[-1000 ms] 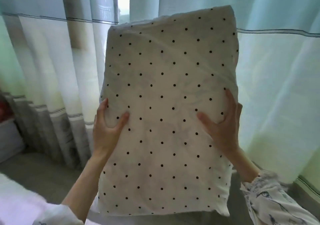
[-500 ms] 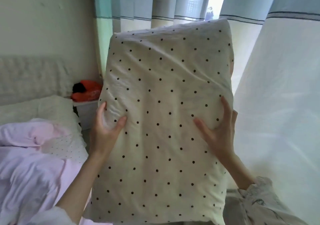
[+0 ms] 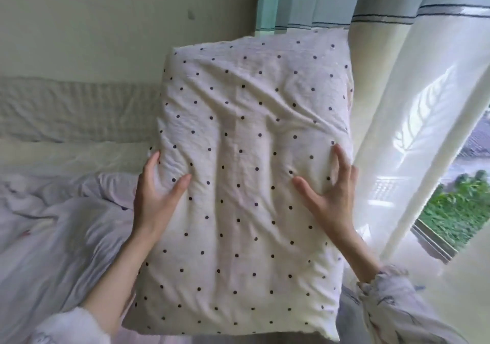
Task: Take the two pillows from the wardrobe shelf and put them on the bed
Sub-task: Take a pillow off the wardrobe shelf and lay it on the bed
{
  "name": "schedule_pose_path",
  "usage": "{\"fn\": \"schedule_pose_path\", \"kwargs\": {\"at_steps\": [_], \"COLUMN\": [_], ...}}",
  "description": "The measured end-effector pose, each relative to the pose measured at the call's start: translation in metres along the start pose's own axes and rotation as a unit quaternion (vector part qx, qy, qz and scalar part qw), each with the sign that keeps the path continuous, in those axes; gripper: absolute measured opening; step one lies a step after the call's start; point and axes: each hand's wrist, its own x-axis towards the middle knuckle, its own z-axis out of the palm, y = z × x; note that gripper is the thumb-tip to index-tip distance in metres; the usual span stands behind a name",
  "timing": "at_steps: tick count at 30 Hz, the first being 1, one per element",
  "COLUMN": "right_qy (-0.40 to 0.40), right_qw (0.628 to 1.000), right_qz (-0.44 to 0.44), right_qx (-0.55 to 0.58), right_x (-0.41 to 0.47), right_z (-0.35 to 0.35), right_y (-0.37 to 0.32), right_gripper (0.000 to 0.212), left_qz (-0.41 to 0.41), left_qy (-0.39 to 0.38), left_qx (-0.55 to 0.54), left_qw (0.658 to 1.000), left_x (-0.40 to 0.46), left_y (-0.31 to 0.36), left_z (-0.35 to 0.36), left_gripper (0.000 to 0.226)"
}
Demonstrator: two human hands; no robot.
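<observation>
I hold a white pillow with black dots (image 3: 246,174) upright in front of me, filling the middle of the view. My left hand (image 3: 156,197) grips its left edge, thumb pressed on the front. My right hand (image 3: 331,197) grips the right edge the same way. The bed (image 3: 47,237) lies to the left and below, covered by a crumpled pale lilac duvet. The pillow's lower left corner hangs over the bed's edge. A second pillow and the wardrobe are not in view.
A padded headboard (image 3: 74,110) runs along the cream wall (image 3: 119,20) behind the bed. White and pale blue curtains (image 3: 397,105) hang close on the right, with a window gap (image 3: 458,205) showing greenery outside.
My view has swung left from the curtains toward the bed and wall. The pillow stays in both hands and now hangs beside the bed. The red item by the bed is now out of sight.
</observation>
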Motion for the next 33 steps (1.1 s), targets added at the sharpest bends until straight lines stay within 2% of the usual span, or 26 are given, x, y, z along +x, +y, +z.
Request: {"fn": "schedule_pose_path", "kwargs": {"at_steps": [7,13,23,33], "right_qy": [-0.065,-0.112,-0.171,-0.181], "right_qw": [0.993,0.98,0.959,0.959], "right_qz": [-0.024,-0.034,-0.024,-0.026], "right_qx": [0.095,0.159,0.225,0.215], "right_x": [0.098,0.194,0.31,0.435], "right_z": [0.103,0.187,0.332,0.521], "right_y": [0.065,0.107,0.176,0.253], "right_gripper": [0.09,0.089,0.089,0.088], "left_qz": [0.003,-0.018,-0.061,-0.072], "left_qy": [0.095,0.18,0.244,0.26], "left_qx": [0.04,0.086,0.142,0.138], "left_qw": [0.995,0.98,0.957,0.953], "left_x": [0.085,0.155,0.277,0.469], "left_y": [-0.035,-0.056,-0.108,-0.225], "left_z": [0.027,0.064,0.109,0.157], "left_gripper": [0.086,0.072,0.072,0.073]}}
